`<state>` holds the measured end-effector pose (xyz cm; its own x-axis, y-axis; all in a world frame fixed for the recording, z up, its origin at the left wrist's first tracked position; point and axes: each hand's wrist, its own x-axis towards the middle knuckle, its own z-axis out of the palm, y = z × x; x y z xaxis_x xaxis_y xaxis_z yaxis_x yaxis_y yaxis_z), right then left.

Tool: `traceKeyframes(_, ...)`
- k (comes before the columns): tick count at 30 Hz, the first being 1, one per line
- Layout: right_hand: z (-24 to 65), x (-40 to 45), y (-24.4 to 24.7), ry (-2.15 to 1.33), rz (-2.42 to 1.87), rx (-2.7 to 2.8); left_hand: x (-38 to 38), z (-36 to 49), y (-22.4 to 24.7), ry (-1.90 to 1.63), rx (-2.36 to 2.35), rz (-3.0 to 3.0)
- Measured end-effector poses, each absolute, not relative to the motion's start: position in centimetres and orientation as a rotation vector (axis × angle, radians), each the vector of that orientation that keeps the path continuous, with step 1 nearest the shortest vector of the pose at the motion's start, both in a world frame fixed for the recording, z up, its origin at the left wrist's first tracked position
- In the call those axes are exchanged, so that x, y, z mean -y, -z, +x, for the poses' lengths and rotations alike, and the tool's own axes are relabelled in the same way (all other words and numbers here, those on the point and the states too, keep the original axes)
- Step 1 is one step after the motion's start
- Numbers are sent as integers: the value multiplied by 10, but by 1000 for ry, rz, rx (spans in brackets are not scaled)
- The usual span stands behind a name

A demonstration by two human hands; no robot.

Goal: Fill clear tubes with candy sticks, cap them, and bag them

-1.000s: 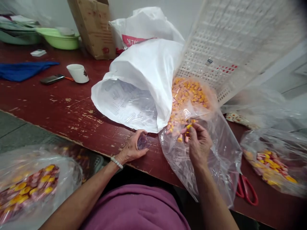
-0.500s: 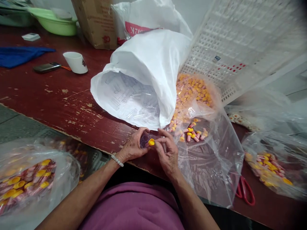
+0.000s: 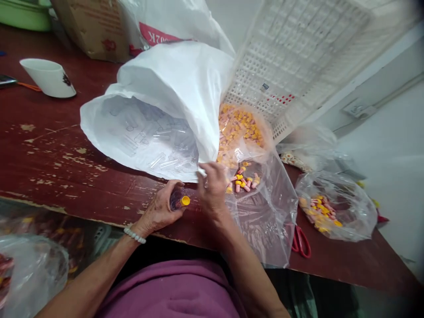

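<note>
My left hand (image 3: 162, 206) is closed around a small bunch of clear plastic tubes (image 3: 175, 198), held upright over the table edge. A yellow cap (image 3: 185, 201) tops one of them; the other tubes are partly hidden by the fingers. My right hand (image 3: 213, 190), somewhat blurred, is apart from the tubes with its fingers loosely spread and nothing visible in them. It hovers by the mouth of a white sack (image 3: 172, 70) with loose clear tubes inside. Just right of it, several yellow-capped pieces with pink patterned bodies (image 3: 244, 182) lie on a clear plastic bag (image 3: 265, 221).
More capped pieces (image 3: 238, 128) fill the bag's far end, beneath a leaning white plastic crate (image 3: 298, 57). Red-handled scissors (image 3: 303, 243) and another bag of pieces (image 3: 347, 212) lie right. A white cup (image 3: 49, 79) and cardboard box (image 3: 96, 28) stand left on the red table (image 3: 49, 154).
My right hand has left the yellow cap and moved up beside the sack's edge. My left hand still holds the tubes. The view has swung to the right.
</note>
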<state>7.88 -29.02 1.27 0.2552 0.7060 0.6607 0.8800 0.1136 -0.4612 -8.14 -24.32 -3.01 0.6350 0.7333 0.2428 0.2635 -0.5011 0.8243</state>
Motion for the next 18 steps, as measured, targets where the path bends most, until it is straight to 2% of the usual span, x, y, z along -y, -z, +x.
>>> traceKeyframes(4, 159, 328, -8, 385, -1941, 1209, 244, -82, 28, -733, -791, 2024)
traceKeyframes(7, 201, 336, 12, 284, -2261, 1370, 244, -82, 28, -732, -803, 2024)
traceKeyframes(11, 217, 331, 24, 247, -2422, 1588, 244, -82, 27, -728, -809, 2021)
traceKeyframes(15, 205, 334, 3, 186, -2331, 1415, 244, -81, 26, -738, -781, 1998)
traceKeyframes(18, 166, 337, -18, -20, -1937, 1127, 244, -81, 26, -736, -758, 2007)
